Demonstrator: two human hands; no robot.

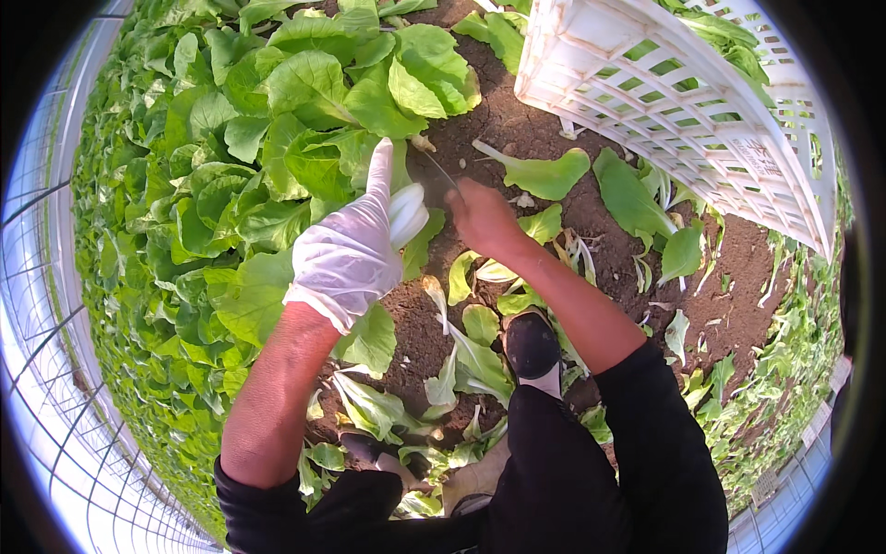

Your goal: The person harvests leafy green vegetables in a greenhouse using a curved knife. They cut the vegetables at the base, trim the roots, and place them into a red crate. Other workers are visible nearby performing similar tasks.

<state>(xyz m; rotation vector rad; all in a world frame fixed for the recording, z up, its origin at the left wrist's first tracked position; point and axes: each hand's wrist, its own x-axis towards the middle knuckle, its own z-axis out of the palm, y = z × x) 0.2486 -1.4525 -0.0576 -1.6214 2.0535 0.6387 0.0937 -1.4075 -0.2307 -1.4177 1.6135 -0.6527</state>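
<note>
My left hand (349,242), in a thin white glove, is closed around a leafy green vegetable. The plant's pale white stalk base (407,216) shows at the palm's right side, and one finger stretches up beside it; the other fingers are hidden. My bare right hand (483,216) grips a knife, its handle covered by the fist. Up and to the left points the thin knife blade (441,170), over bare soil close to the plants. Broad leaves of the standing crop (311,83) lie just beyond both hands.
A white slatted plastic crate (651,90) with greens inside stands tilted at upper right; it bears writing. Loose leaves (543,172) and yellowed trimmings litter the brown soil (429,332). My dark shoe (531,345) is below my right forearm. Dense crop fills the left side.
</note>
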